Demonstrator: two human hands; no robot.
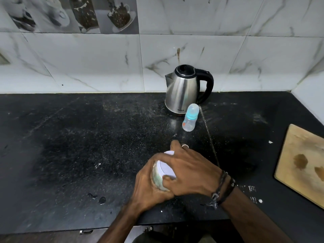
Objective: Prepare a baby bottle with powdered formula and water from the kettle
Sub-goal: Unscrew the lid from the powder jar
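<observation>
Count: one stainless-steel electric kettle with black handle (184, 90), far; one clear baby bottle with blue collar (190, 118); one white-lidded round tin (164, 170), near; one wooden cutting board (305, 162), right; two hands.

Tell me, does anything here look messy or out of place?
Yes. The black countertop is dusted with pale specks and smears, with a few dark droplets near its front edge. The wooden board carries brown stains. The kettle and baby bottle stand upright.

Kettle (183, 91): brushed glossy metal body, black plastic handle. Baby bottle (189, 120): translucent plastic. Countertop (87, 146): dark speckled polished stone. Cutting board (305, 163): matt, stained wood. Wall tiles (192, 50): glossy marble-pattern.
</observation>
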